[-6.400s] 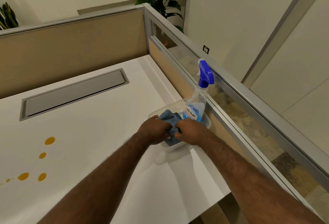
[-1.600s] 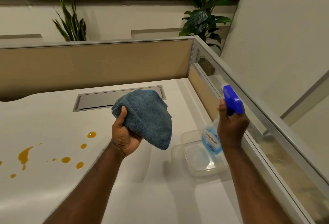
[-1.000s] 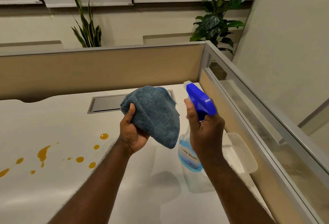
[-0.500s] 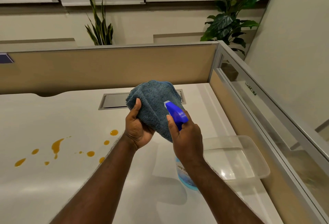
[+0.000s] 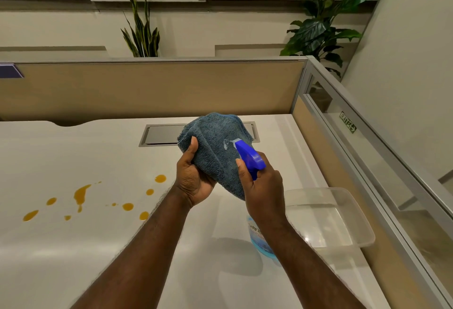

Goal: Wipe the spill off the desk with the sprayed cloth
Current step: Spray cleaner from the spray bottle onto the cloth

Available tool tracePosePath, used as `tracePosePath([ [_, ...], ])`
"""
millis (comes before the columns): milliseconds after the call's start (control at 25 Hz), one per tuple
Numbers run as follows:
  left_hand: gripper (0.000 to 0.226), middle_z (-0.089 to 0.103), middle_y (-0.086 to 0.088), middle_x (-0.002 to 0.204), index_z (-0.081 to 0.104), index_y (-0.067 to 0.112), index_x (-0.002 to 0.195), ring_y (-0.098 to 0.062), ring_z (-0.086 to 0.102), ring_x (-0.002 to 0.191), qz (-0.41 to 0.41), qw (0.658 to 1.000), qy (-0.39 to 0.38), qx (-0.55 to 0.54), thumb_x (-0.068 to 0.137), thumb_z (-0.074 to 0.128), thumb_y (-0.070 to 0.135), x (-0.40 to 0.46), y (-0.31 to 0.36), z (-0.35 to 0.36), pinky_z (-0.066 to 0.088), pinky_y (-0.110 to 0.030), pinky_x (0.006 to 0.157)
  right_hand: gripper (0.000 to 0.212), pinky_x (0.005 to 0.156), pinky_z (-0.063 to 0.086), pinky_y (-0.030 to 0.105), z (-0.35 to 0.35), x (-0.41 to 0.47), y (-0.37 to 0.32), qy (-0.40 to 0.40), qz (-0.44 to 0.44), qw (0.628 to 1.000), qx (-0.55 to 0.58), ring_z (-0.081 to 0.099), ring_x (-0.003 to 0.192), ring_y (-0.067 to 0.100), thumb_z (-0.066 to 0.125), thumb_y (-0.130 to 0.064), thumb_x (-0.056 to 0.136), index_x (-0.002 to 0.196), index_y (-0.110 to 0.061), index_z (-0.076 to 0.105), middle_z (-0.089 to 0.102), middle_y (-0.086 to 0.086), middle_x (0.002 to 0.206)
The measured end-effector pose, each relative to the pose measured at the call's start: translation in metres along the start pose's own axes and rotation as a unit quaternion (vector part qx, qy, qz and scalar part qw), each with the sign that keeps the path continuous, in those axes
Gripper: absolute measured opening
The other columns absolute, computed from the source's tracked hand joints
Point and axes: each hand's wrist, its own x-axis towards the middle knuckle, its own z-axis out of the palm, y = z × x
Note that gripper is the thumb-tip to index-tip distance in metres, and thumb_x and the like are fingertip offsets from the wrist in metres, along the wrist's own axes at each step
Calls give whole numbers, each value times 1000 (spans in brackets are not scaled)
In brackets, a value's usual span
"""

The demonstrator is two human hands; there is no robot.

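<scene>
My left hand (image 5: pixel 193 181) holds a bunched blue cloth (image 5: pixel 215 146) up above the white desk (image 5: pixel 73 247). My right hand (image 5: pixel 263 191) grips a spray bottle by its blue trigger head (image 5: pixel 250 159), with the nozzle pointed at the cloth and almost touching it. A small wet patch or burst of spray shows on the cloth at the nozzle. The bottle's clear body with blue liquid (image 5: pixel 259 240) peeks out under my right wrist. An orange spill (image 5: pixel 81 194) of several drops and a streak lies on the desk to the left of my arms.
An empty clear plastic tub (image 5: pixel 343 223) sits on the desk at the right, beside the glass side partition (image 5: pixel 367 151). A grey cable hatch (image 5: pixel 161 134) lies behind the cloth, in front of the tan back partition (image 5: pixel 147 88). Two potted plants stand beyond it.
My right hand lifted the spray bottle out of the tub and brought its nozzle up to the cloth. A wet mark now shows at the nozzle.
</scene>
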Motion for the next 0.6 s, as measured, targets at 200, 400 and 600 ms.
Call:
tracePosePath([
  [200,64,68,-12,123,66,15,122,-30,64,114,1,1000,4,-5,72,68,55,-1,3,-3,57,-44,82,52,65,55,46,-1,-3,3,27,9,1000,14,59,73,30,46,-55,87,120,-17,57,66,9,83],
  [400,87,68,-12,123,62,15,126,-31,64,113,-2,1000,-1,-4,53,85,56,0,5,-1,57,-44,80,54,65,55,48,1,-10,3,23,-1,1000,16,59,75,32,46,-54,85,120,-14,57,66,12,87],
  [600,78,68,-12,124,70,16,117,-31,63,115,3,1000,-9,-17,53,85,57,1,8,0,57,-46,83,44,64,55,49,4,-11,8,33,-11,999,9,59,74,34,51,-47,88,118,-15,58,65,11,84],
])
